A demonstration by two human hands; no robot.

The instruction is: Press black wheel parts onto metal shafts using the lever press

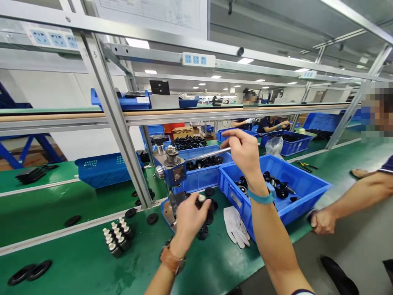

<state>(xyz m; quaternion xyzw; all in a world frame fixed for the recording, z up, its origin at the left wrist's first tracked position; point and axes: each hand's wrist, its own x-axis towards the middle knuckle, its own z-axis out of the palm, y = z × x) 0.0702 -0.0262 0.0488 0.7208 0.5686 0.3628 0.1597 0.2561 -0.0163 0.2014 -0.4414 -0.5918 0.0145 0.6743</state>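
Observation:
My left hand (190, 216) is closed around a small dark part with a white tip (202, 198), beside the base of a bench-top arbor press (175, 172). My fingers hide most of the part. My right hand (244, 153) is raised and closed on the end of the press's metal lever (208, 154). Black ribbed discs (202, 232) lie on the green bench just right of my left hand. Several black parts with white tips (118, 235) stand grouped to the left of the press.
Blue bins (276, 196) of black parts stand behind and right of the press. A white glove (236, 227) lies by the nearer bin. Black rings (39, 270) sit front left. A metal post (115, 119) rises left of the press. At right, a person's hand (324, 221) is near the bench edge.

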